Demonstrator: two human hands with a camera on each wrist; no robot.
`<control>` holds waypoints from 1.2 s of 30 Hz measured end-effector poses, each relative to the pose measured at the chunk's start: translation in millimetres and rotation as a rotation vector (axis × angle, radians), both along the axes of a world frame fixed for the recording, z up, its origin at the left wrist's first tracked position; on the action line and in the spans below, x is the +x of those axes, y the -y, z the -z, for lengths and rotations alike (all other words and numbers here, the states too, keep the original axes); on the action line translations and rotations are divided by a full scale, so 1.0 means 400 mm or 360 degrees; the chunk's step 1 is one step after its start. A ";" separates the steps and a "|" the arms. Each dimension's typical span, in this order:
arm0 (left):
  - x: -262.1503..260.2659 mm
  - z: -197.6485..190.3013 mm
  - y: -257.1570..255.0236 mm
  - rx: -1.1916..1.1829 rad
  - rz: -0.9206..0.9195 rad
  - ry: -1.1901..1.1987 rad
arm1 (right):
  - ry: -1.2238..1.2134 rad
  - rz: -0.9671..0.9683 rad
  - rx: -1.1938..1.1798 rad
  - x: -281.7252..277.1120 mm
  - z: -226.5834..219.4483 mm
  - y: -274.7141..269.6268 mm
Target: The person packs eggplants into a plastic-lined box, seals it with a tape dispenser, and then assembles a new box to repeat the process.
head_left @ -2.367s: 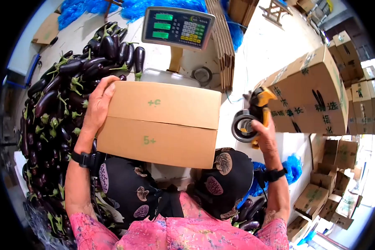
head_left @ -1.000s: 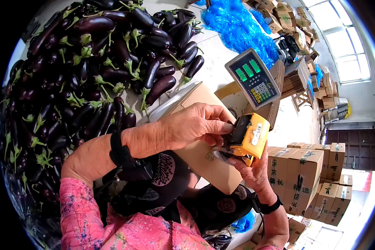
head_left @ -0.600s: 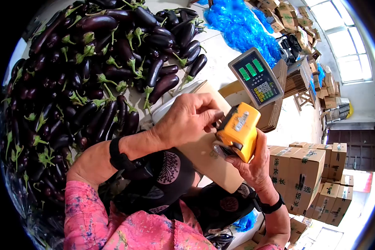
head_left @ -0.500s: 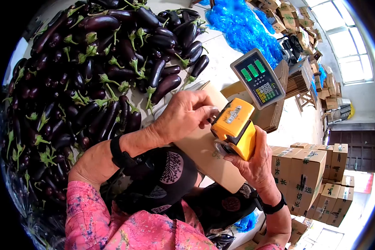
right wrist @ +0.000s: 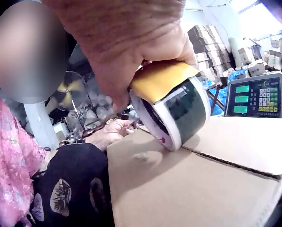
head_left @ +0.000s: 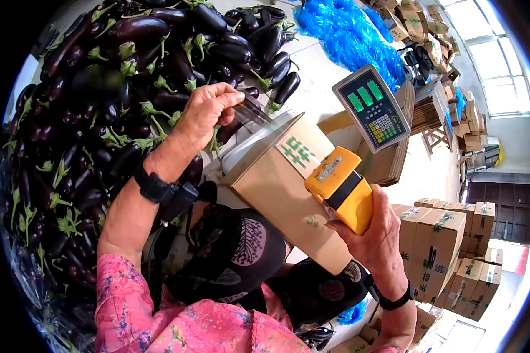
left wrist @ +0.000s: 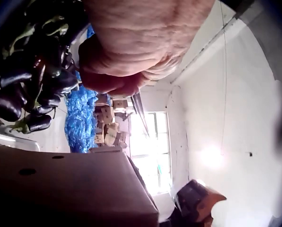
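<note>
In the head view a closed cardboard carton (head_left: pixel 282 206) with green print lies across the person's lap. The right hand (head_left: pixel 377 235) grips a yellow tape dispenser (head_left: pixel 341 188) over the carton's far end. Seen from the right wrist, the dispenser's tape roll (right wrist: pixel 190 116) hangs just above the carton's centre seam. The left hand (head_left: pixel 203 115) is raised past the opposite end, its thumb and fingers pinching the end of a clear tape strip (head_left: pixel 254 112). That strip stretches from the fingertips toward the carton; the left wrist view shows the tape (left wrist: pixel 139 111) seen nearly edge-on.
A large heap of eggplants (head_left: pixel 100 147) fills the left side. Behind the carton stand a scale display (head_left: pixel 371 109) and folded cardboard sheets (head_left: pixel 403 147). Blue plastic film (head_left: pixel 347 35) lies at the back; printed cartons (head_left: pixel 436 247) are stacked at the right.
The left hand has pulled away from the dispenser, up and to the left, drawing out tape. The dispenser has tilted in the right hand. Earlier the left hand held the carton's side.
</note>
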State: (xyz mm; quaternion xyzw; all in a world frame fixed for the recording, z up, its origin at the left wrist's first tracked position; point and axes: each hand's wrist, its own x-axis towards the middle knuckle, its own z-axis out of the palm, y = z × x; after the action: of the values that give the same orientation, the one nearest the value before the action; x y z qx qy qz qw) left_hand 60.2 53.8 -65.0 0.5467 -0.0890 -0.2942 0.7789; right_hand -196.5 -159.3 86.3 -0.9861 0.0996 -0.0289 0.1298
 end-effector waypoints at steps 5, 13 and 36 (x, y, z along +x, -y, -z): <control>0.019 0.041 -0.005 0.0031 -0.0013 -0.0091 | -0.0161 0.0002 -0.0059 0.027 -0.009 -0.011; -0.003 0.100 0.015 0.0103 -0.0083 0.0038 | -0.0315 -0.0082 -0.0307 0.071 -0.017 -0.040; -0.113 0.351 0.079 0.1271 0.0567 0.1141 | -0.0267 -0.0037 -0.0217 0.094 0.023 -0.033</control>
State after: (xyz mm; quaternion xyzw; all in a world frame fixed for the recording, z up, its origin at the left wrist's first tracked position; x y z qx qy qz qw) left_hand 14.8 22.0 -205.6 0.8413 -0.3207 -0.2280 0.3708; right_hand -159.0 -146.1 77.3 -0.9927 0.0963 0.0485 0.0541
